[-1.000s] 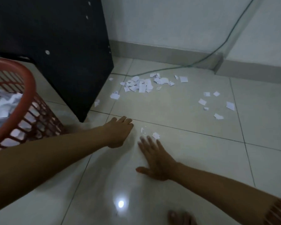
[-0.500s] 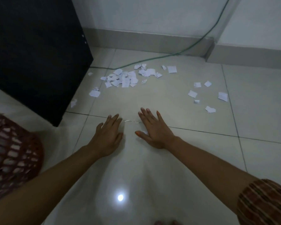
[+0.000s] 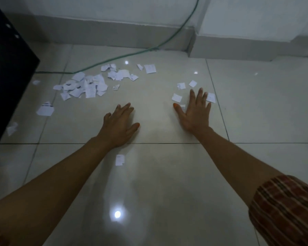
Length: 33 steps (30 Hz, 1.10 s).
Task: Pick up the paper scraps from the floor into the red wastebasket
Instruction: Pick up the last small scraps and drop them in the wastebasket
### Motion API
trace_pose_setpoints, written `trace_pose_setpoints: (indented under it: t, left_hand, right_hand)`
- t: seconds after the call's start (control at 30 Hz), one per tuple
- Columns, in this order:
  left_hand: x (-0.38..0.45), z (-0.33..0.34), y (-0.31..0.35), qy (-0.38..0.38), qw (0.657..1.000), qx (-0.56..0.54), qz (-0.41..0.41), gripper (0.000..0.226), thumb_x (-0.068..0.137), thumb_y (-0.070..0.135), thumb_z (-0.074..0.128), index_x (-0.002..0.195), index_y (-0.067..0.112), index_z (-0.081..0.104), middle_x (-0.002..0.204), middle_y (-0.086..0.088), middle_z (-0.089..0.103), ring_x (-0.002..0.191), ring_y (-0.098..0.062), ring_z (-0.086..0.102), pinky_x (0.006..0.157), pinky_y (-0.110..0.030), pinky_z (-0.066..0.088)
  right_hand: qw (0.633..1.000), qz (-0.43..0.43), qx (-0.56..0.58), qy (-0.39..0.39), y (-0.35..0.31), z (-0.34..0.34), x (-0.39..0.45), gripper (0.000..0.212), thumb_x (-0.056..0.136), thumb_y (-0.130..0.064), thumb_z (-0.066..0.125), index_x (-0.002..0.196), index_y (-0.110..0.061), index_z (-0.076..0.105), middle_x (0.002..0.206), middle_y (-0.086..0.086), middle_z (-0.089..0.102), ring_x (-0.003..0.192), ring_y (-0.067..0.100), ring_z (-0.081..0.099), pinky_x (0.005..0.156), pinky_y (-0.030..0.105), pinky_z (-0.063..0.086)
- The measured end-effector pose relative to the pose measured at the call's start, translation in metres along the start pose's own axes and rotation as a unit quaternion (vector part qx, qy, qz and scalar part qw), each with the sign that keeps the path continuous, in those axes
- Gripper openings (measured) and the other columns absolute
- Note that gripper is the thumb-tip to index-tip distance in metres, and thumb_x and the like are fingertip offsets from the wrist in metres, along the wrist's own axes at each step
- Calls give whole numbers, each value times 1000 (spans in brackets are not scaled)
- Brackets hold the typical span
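**Scraps within reach, wastebasket out of frame**

Paper scraps point(image 3: 89, 86) lie on the tiled floor point(image 3: 256, 107) in two groups: a dense heap at upper left, beside the green cable point(image 3: 132, 54), and a loose scatter at centre right. A few strays sit apart, one large piece point(image 3: 45, 109) near the black cabinet point(image 3: 9, 77) and one small piece point(image 3: 119, 159) below the left wrist. Compared with half a second ago, the view has moved forward and right; the red wastebasket, then at the left edge, is now out of frame. The right hand point(image 3: 196, 114) has travelled from the centre to the right-hand scatter and now lies flat, fingers spread, its fingertips among four or five scraps; one scrap point(image 3: 211, 97) touches its outer fingers. The left hand point(image 3: 120, 125) also rests flat and extended on bare tile, well apart from the heap. Neither hand holds any paper. The shift suggests that the right-hand scatter is to be swept together first; nearly all scraps remain to be collected, and each load must be carried back left to the basket.
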<state>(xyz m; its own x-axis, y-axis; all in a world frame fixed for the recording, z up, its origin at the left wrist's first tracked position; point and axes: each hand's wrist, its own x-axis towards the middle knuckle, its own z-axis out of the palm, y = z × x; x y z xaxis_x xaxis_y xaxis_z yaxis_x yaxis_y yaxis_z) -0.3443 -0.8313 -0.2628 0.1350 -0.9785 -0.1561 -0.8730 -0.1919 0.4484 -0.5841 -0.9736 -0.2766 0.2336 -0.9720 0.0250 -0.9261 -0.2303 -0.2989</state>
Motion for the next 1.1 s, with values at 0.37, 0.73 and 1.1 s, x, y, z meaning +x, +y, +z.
trace_pose_setpoints:
  t: [0.37, 0.73, 1.1]
  left_hand:
    - [21, 20, -17, 113, 993, 28, 6, 58, 86, 55, 39, 135, 26, 50, 151, 8, 40, 143, -18, 28, 107, -38, 19]
    - [29, -13, -33, 148, 966, -209, -20, 46, 90, 50, 45, 124, 21, 56, 121, 3, 61, 111, -18, 57, 97, -42, 47]
    - [14, -16, -118, 221, 972, 6, -81, 61, 80, 54, 51, 130, 18, 50, 146, -3, 41, 136, -24, 32, 109, -46, 22]
  right_hand:
    - [998, 31, -23, -49, 1, 23, 85, 96, 86, -79, 22, 155, -16, 1, 161, 17, -9, 147, 33, -14, 118, 50, -8]
    - [929, -342, 17, -144, -108, 52, 23, 87, 89, -71, 21, 154, -12, 18, 161, 11, 10, 149, 25, 2, 121, 45, 3]
    - [972, -206, 112, -5, -139, 53, 95, 69, 93, -61, 41, 147, -18, 36, 157, 12, 25, 146, 27, 19, 116, 39, 19]
